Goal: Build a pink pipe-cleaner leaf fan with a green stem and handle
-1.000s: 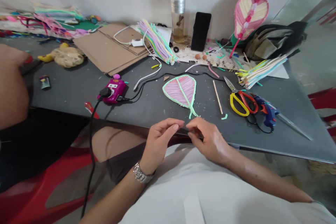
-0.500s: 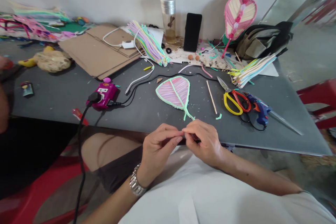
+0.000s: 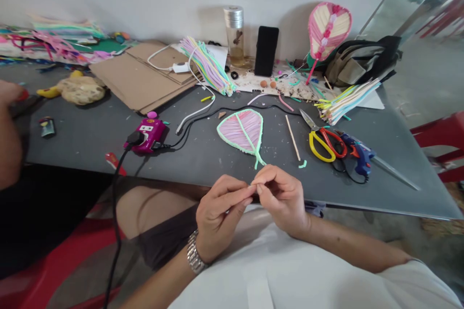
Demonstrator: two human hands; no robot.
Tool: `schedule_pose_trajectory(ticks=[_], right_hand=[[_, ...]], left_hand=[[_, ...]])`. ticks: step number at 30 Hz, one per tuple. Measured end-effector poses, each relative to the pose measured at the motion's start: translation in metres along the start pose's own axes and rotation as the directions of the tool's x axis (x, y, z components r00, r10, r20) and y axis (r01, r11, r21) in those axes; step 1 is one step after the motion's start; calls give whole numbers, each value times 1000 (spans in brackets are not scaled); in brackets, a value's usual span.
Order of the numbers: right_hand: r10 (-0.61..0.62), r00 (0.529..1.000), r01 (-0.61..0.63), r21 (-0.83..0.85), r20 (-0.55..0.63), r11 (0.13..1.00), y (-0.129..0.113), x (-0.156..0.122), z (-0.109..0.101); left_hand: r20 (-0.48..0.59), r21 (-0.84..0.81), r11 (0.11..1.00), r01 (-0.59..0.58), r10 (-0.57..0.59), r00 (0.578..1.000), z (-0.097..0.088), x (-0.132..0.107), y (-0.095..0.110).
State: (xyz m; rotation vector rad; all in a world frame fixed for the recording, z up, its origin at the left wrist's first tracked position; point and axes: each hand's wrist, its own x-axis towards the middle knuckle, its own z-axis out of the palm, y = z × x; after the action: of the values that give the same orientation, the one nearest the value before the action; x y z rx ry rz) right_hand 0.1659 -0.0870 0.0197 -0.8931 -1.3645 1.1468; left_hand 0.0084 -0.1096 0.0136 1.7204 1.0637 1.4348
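Note:
My left hand (image 3: pixel 217 217), with a metal wristwatch (image 3: pixel 194 258), and my right hand (image 3: pixel 282 200) meet just above the table's front edge. Their fingertips pinch together around a small thin strip (image 3: pixel 252 187), mostly hidden by my fingers. Just beyond them lies a leaf-shaped frame of pink and mint pipe cleaners (image 3: pixel 242 134), its mint stem ending close to my right fingertips. To the right are yellow-and-red scissors (image 3: pixel 322 145), a blue glue gun (image 3: pixel 358 154) and a wooden stick (image 3: pixel 293 137).
A co-worker's arm (image 3: pixel 7 130) enters at the left edge. A magenta device (image 3: pixel 147 134) trails a black cable (image 3: pixel 116 217) over the edge. Cardboard sheets (image 3: pixel 141 75), pipe-cleaner bundles (image 3: pixel 208 67), a glass bottle (image 3: pixel 235 36), a black phone (image 3: pixel 266 50) and a bag (image 3: pixel 358 63) stand behind.
My hands have come closer together and risen slightly, their fingertips now meeting. The whole scene has shifted a little in view, and the leaf frame stays in place on the table.

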Motion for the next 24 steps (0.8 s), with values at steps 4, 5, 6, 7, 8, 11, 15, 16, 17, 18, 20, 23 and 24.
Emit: schedule_pose_trajectory(ticks=[4,5,6,7,8,11,15,16,17,18,20,23,24], right_hand=[[168,985,-173,199,38,965,1,3,5],[200,978,-208,228,56,951,2,3,6],[226,971,-239,246,79,939,3,2,7],[243,964,-263,255,105,930,4,2,7],[253,958,-279,251,133,927,5,0,6],[231,949,-261,128,213,957,6,-4,2],[159,942,-114,-162,296,980,4,-5,-6],[144,938,-78,-213,314,974,3,-5,-8],[130,936,-45,-255,328,966,3,-4,-8],[116,934,-14,-290,337,957,3,-3,-9],[81,937,46,-350,340,936,5,-1,-8],[0,949,132,-401,314,907,6,1,-5],[-36,955,159,-405,294,900,6,2,-3]], left_hand=[[-5,21,999,-40,41,999,-2,1,1],[-7,27,998,-48,48,999,-3,1,1],[-15,29,998,-50,51,999,-4,1,1],[-29,25,999,-47,48,998,-4,1,1],[-53,9,999,-31,31,998,-5,1,1],[-153,-176,978,110,-137,979,-5,2,-1],[-84,-663,662,350,-531,843,-3,8,-5],[-31,-735,562,379,-587,809,-2,10,-5],[18,-779,483,401,-621,783,-2,12,-5],[52,-802,430,414,-641,766,-2,13,-5],[94,-817,376,438,-661,744,-3,15,-3],[112,-806,372,459,-666,737,-3,15,-2],[113,-797,384,465,-662,741,-2,14,-2]])
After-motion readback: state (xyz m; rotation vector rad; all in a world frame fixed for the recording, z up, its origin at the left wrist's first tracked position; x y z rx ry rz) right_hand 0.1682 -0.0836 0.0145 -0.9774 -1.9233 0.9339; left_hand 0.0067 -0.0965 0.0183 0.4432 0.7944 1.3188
